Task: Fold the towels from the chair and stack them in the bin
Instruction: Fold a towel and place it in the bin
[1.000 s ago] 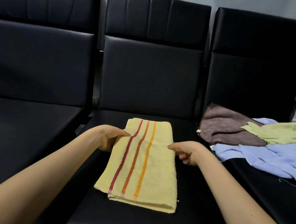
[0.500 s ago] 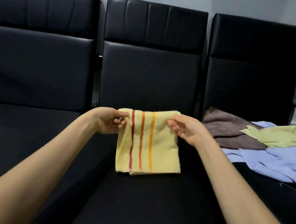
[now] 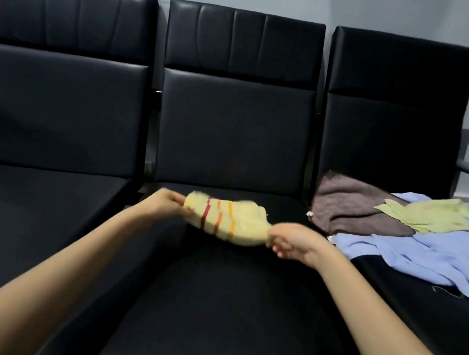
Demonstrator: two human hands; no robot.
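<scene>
Both hands, left hand (image 3: 163,203) and right hand (image 3: 290,239), pinch the folded yellow towel's (image 3: 229,222) ends above the middle seat (image 3: 220,300), bare below it.

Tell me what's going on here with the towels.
A person has a grip on each end of the folded yellow striped towel, with the left hand and right hand holding it over the middle seat. The towel is blurred. A brown towel, a green cloth and a blue towel lie loose on the right chair. No bin is in view.
</scene>
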